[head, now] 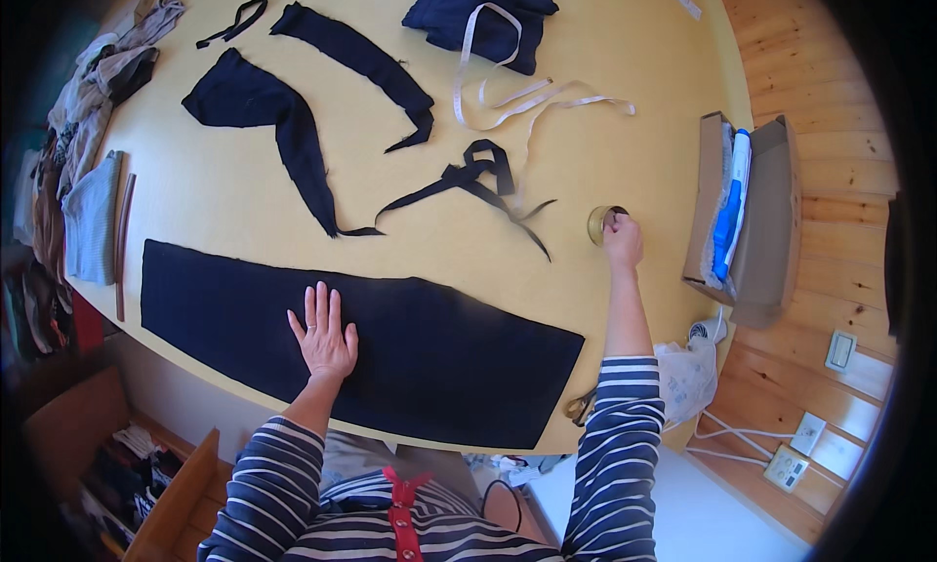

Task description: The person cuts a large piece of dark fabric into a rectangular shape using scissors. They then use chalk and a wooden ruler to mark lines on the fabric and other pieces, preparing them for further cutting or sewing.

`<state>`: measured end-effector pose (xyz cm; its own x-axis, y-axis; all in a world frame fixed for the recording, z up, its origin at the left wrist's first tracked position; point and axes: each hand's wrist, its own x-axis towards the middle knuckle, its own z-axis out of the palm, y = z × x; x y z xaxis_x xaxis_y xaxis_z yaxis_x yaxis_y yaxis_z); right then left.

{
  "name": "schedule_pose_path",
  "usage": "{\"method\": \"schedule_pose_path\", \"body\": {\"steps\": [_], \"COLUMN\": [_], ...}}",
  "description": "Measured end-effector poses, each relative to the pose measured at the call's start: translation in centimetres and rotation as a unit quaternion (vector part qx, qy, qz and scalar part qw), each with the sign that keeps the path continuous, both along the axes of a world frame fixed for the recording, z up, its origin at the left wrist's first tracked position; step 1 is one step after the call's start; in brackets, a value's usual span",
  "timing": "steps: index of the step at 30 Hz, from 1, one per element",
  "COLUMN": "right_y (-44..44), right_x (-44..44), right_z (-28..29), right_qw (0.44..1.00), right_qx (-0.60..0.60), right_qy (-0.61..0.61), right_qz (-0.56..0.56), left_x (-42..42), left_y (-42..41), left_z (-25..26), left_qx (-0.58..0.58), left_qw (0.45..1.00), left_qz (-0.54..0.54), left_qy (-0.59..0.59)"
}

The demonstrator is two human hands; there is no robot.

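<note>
My left hand [326, 339] lies flat, fingers apart, on a long panel of dark navy cloth [454, 364] spread along the near side of the table. Out to the right, my right hand [624, 241] has its fingertips at the mouth of a small round gold-coloured tin [596, 227]. Whether those fingers pinch the rim or something inside is hidden. Just left of the tin, narrow dark cloth strips [479, 173] lie in a loose tangle. A white tape measure [512, 112] curls farther back, partly over a folded dark garment [483, 20].
Dark fabric offcuts [293, 130] lie at the back left. Heaped clothes [95, 86], a folded grey-blue knit [94, 218] and a wooden stick [124, 247] line the left edge. An open cardboard box [761, 218] stands right; scissors [580, 408] lie beside my right sleeve.
</note>
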<state>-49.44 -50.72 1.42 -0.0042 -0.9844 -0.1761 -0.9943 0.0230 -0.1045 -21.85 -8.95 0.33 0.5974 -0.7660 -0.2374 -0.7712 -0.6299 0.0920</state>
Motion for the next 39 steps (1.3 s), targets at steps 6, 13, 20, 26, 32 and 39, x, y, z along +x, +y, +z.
{"method": "schedule_pose_path", "body": {"steps": [6,13,20,26,32,39], "right_y": [-0.6,-0.1,16.7,22.9,22.9,23.0], "right_x": [-1.1,-2.2,2.7,4.1,5.0,5.1], "right_z": [-1.1,-0.2,2.6,0.2,-0.8,-0.8], "right_qw": [0.999,0.964,0.889,0.897,0.899,0.91], "right_qx": [-0.04,-0.102,-0.017,-0.043,-0.064,-0.051], "right_qy": [-0.033,-0.244,-0.44,-0.411,-0.399,-0.367], "right_qz": [0.014,0.023,0.121,0.158,0.168,0.184], "left_x": [0.0,-0.1,0.1,0.0,0.0,0.1], "left_y": [-0.1,-0.2,0.1,-0.1,-0.1,-0.1], "left_z": [0.4,0.2,0.5,0.5,0.4,0.4], "left_qx": [-0.012,-0.02,-0.015,-0.03,-0.029,-0.024], "left_qw": [1.0,1.0,1.0,1.0,0.999,0.999], "left_qz": [-0.001,0.001,0.011,0.007,0.01,0.014], "left_qy": [0.002,0.002,0.0,0.003,0.009,0.016]}}
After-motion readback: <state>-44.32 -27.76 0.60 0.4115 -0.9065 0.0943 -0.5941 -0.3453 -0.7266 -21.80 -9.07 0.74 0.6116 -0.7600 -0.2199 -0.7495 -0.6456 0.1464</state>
